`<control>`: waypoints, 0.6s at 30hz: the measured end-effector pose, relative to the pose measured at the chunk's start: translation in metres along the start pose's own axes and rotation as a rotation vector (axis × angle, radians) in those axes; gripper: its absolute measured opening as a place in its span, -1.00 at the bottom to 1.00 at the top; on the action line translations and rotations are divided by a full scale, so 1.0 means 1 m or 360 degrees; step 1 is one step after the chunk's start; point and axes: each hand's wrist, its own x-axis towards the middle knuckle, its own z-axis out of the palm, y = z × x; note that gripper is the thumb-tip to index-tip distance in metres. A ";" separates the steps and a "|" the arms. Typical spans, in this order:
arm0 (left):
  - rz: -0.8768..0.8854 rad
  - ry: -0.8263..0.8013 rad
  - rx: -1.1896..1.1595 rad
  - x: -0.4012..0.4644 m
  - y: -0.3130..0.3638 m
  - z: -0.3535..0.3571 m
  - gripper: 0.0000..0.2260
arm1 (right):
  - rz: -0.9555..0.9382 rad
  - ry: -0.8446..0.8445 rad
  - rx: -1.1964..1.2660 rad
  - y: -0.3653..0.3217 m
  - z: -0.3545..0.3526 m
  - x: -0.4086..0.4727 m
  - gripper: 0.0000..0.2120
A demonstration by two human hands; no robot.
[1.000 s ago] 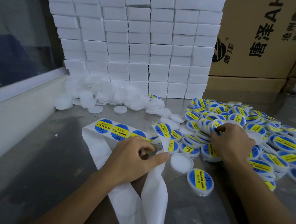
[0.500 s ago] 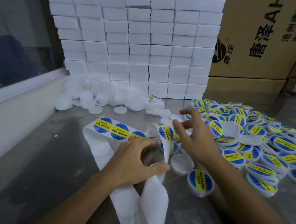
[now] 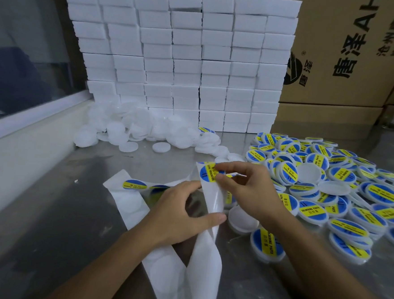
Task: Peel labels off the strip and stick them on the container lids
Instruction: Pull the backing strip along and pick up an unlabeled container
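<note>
1. Label strip, a long white glossy backing paper (image 3: 211,201) carrying round blue-and-yellow stickers, rises from the lower edge of the view up between both hands, folds over at the top, and runs away leftward flat along the grey metal desk (image 3: 45,232).
2. Left hand (image 3: 177,215) grips the strip, thumb pressed against the upright stretch and the other fingers curled behind it.
3. Right hand (image 3: 246,192) pinches the round blue-and-yellow label (image 3: 209,173) at the fold, thumb and forefinger closed on its right edge; the yellow band of that label stands nearly upright.
4. Two more stickers (image 3: 135,184) lie on the flat stretch to the left of the left fingers.
5. Just below the right fingers sits a bare white round plastic lid (image 3: 242,219), and beside it a labelled lid (image 3: 267,244).
6. To the right of the right fingers spreads a heap of labelled lids (image 3: 351,197), crowding that side.
7. Beyond the fingers lies a pile of unlabelled white lids (image 3: 146,129) against a wall of stacked white blocks (image 3: 185,62), with brown cardboard cartons (image 3: 349,55) behind.
8. Open desk surface lies to the left of the left fingers, bounded by a pale ledge (image 3: 27,156).
</note>
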 end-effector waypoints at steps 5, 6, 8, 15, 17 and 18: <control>-0.0119 0.0082 -0.0448 0.003 0.002 0.000 -0.46 | -0.0010 -0.0062 0.0045 0.001 0.003 -0.001 -0.65; -0.0138 0.0130 -0.0510 0.004 0.002 0.000 -0.53 | -0.0021 -0.0072 0.0058 0.001 0.004 -0.001 -0.63; -0.0161 0.0228 -0.0608 0.007 0.002 -0.002 -0.71 | -0.0044 -0.0092 0.0081 0.002 0.005 -0.002 -0.61; -0.0311 0.0413 -0.1058 0.011 0.006 -0.006 -0.80 | -0.0191 -0.0096 0.0061 0.006 0.013 -0.003 -0.54; -0.0338 0.0465 -0.1136 0.011 0.007 -0.007 -0.85 | -0.0220 -0.0055 0.0027 0.008 0.017 -0.004 -0.54; -0.0342 0.0489 -0.1167 0.011 0.007 -0.007 -0.86 | -0.0220 -0.0039 0.0018 0.009 0.019 -0.005 -0.55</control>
